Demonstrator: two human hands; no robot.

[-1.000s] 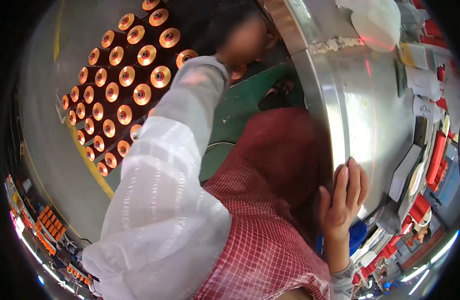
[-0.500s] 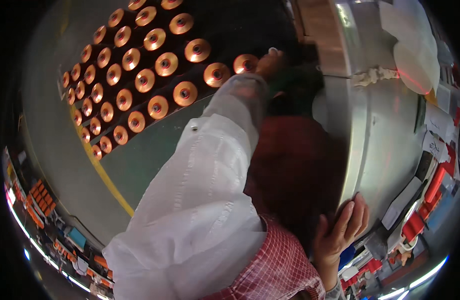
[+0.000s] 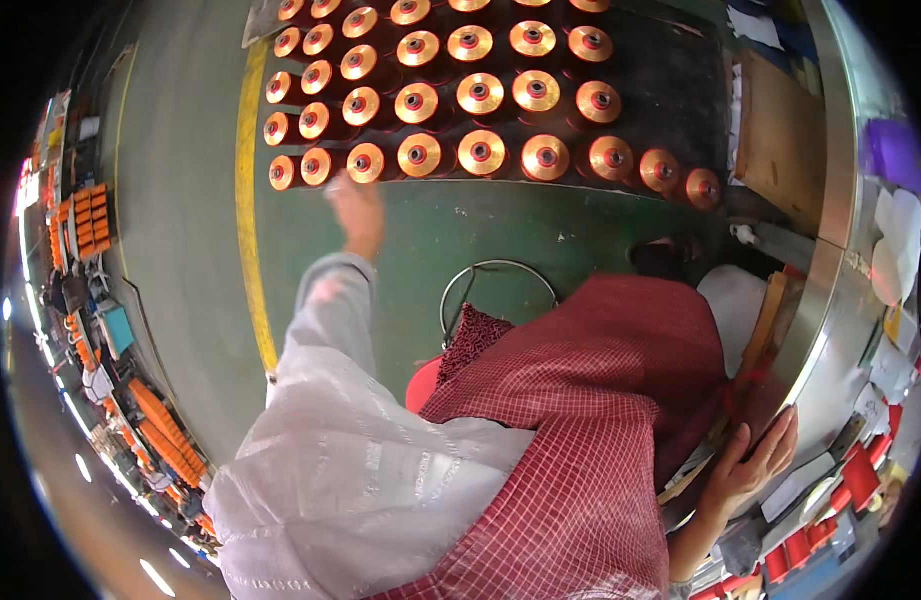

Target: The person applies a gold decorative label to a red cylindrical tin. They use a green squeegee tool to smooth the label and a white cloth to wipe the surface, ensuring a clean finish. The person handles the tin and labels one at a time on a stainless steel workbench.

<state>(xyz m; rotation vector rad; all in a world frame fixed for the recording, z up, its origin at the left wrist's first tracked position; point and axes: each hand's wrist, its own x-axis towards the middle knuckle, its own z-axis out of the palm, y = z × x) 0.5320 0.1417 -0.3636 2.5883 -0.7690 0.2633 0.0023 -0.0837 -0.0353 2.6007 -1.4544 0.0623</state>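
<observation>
My left hand, in a white sleeve, reaches to the near row of upright dark cylinders with shiny copper-coloured round tops. Each top has a red ring and a dark hub at its centre. The fingers are blurred and drawn together just below one copper top. Something small and whitish shows at the fingertips, too smeared to name. On the right, my right hand lies with its fingers stretched over the edge of a metal table, holding nothing.
The cylinders stand in several rows on a dark low platform. A yellow line runs along the green floor on the left. Closer in are a round metal hoop and a red seat. A brown board leans at the right.
My left hand has moved left along the near row, from its right end toward its left end. The view has turned. My right hand remains at the metal table's edge.
</observation>
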